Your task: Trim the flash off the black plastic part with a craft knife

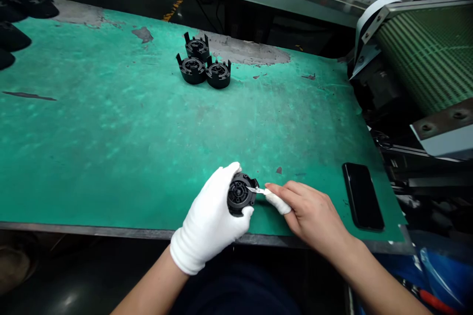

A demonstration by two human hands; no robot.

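Note:
My left hand [212,211], in a white glove, is closed around a round black plastic part [239,193] near the front edge of the table. The part's ribbed inner face is turned up toward me. In my right hand [308,206], bare except for a white wrap on the thumb, is a small knife [257,190] with a pointed silver blade. Its tip lies over the face of the part; whether it touches cannot be made out. The fingers hide the knife's handle.
Three similar black parts [219,75] stand together farther back on the green table [111,123]. A black phone [363,197] lies at the right. Beyond it is a conveyor with a green mesh belt [432,54]. More dark parts [25,2] show at the far left.

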